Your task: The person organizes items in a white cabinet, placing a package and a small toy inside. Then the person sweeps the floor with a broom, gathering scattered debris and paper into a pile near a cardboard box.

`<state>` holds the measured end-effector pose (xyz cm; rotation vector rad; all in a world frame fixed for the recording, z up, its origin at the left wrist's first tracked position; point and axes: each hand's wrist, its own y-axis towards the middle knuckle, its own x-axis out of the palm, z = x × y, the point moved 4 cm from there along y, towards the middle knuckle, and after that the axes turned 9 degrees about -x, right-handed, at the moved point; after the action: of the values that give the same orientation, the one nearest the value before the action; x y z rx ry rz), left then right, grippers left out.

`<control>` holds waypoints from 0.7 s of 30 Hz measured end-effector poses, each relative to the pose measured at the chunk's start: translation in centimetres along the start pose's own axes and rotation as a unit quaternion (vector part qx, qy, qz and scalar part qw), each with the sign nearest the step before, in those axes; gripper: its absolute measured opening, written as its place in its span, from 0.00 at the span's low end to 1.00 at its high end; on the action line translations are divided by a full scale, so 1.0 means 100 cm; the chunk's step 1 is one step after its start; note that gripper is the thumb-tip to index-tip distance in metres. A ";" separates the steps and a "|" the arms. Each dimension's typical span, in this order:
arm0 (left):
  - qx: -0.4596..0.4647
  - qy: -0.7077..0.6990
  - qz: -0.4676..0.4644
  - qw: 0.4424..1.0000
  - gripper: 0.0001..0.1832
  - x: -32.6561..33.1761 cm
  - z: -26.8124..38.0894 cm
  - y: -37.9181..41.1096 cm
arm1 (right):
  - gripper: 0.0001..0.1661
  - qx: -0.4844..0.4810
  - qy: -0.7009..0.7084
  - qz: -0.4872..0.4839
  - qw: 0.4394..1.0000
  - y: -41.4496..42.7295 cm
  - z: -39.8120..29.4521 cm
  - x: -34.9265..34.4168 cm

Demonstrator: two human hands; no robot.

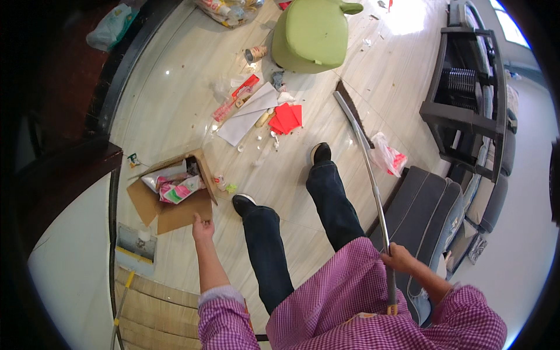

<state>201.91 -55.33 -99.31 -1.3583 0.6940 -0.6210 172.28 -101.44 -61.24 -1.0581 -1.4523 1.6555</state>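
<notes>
My left hand (pixel 203 228) grips the edge of a flap on an open cardboard box (pixel 183 215). Plastic packaging (pixel 180 189) with pink and green print lies inside the box, along with other crumpled wrappers. My right hand (pixel 399 258) is closed around the upper part of a broom's metal handle (pixel 375 188). The broom head (pixel 352 113), with dark bristles, rests on the tiled floor beyond my right foot. Ahead of my feet is a heap of litter: red paper envelopes (pixel 286 118), a folded white sheet (pixel 249 114) and small scraps.
A green stool (pixel 313 35) stands beyond the litter, beside a tipped can (pixel 256 54). A plastic bag (pixel 387 155) touches the broom head. A grey sofa (pixel 407 210) and a dark frame (pixel 463 105) flank the right. At lower left sits a dustpan (pixel 135 251).
</notes>
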 end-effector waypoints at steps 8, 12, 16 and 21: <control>-0.129 0.008 -0.056 0.990 0.18 0.027 -0.106 -0.110 | 0.35 -0.293 -0.272 0.139 0.906 0.293 -0.121 -0.145; -0.170 0.229 -0.132 0.949 0.27 0.118 -0.220 -0.196 | 0.68 -0.159 -0.003 0.312 0.937 0.502 -0.170 -0.201; -0.238 0.235 -0.185 0.924 0.23 0.144 -0.274 -0.199 | 0.68 -0.013 0.089 0.347 0.934 0.517 -0.240 -0.150; -0.149 0.265 -0.126 0.944 0.24 0.146 -0.266 -0.167 | 0.56 -0.229 0.296 0.330 0.866 0.514 -0.210 -0.138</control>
<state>191.36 -85.58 -85.99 -1.5898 1.0877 -1.1473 198.16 -111.94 -111.21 -2.2992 -1.1263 1.1905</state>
